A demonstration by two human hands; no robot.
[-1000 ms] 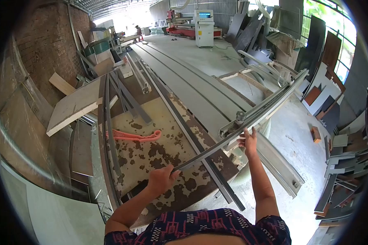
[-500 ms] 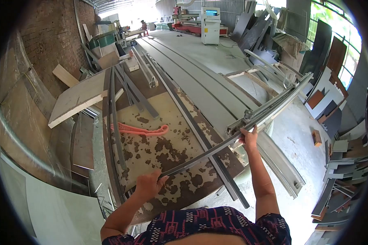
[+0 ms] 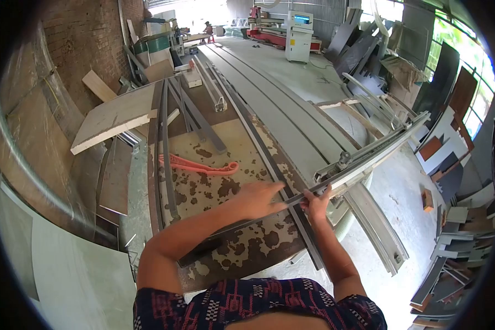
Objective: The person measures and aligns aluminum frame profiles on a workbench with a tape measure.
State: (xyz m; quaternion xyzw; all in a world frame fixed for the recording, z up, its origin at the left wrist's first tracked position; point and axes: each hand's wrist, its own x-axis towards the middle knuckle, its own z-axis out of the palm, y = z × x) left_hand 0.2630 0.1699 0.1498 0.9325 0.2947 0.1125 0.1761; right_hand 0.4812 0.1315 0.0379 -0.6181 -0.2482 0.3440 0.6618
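In the head view, I see my left hand (image 3: 260,199) over the patchy worktable (image 3: 253,242), fingers stretched to the right and a bit blurred; I can't tell whether it grips the long strip (image 3: 295,199) beneath. My right hand (image 3: 315,207) touches that strip just to the right, fingers partly parted; how firm its hold is, I can't tell. The strip slants from near left to far right, passing near a knobbed metal fitting (image 3: 344,159). A pink tool (image 3: 203,165) lies farther left.
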